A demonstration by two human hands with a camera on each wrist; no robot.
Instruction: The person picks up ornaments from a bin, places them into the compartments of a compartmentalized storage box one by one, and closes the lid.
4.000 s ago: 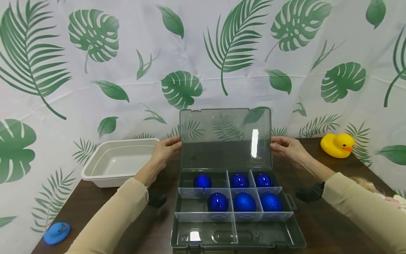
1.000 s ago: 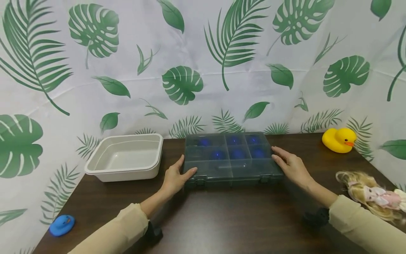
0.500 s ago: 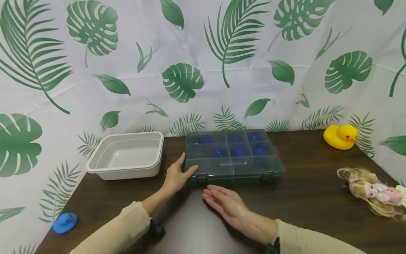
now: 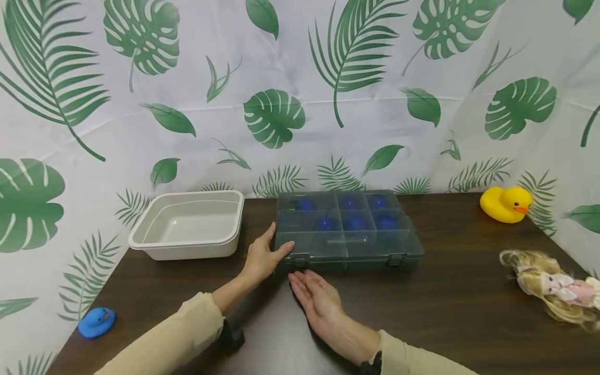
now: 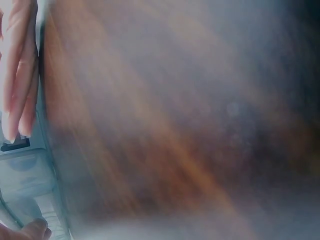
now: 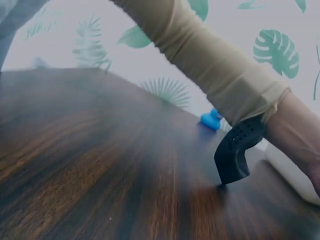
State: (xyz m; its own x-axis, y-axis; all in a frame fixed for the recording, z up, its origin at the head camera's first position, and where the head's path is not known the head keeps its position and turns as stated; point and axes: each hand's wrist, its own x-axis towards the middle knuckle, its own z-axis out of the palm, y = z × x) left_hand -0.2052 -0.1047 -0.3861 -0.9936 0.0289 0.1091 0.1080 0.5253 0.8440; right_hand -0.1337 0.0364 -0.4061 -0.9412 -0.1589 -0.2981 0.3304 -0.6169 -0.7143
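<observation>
A translucent grey-green compartment box (image 4: 328, 242) lies with its lid down on the dark table. Several blue balls (image 4: 325, 224) show through the lid in the back and middle compartments. My left hand (image 4: 263, 256) holds the box's front-left corner, thumb over the lid's edge and fingers along the left side. In front of the box, my right hand (image 4: 322, 307) has its fingers extended and palm turned upward, fingertips right by the front wall below the left latch (image 4: 300, 260). The left wrist view shows right-hand fingers (image 5: 20, 75) near that latch; the right wrist view misses the box.
A white plastic tub (image 4: 187, 250) stands left of the box. A small blue duck (image 4: 96, 323) sits at the table's left edge. On the right are a yellow duck (image 4: 505, 204) and a blond doll (image 4: 553, 284). A leaf-print cloth (image 4: 211, 125) hangs behind the table.
The lid came down and the box moved back on the table. My right hand left the box's right side and swung to its front left. My left hand stayed at the corner.
</observation>
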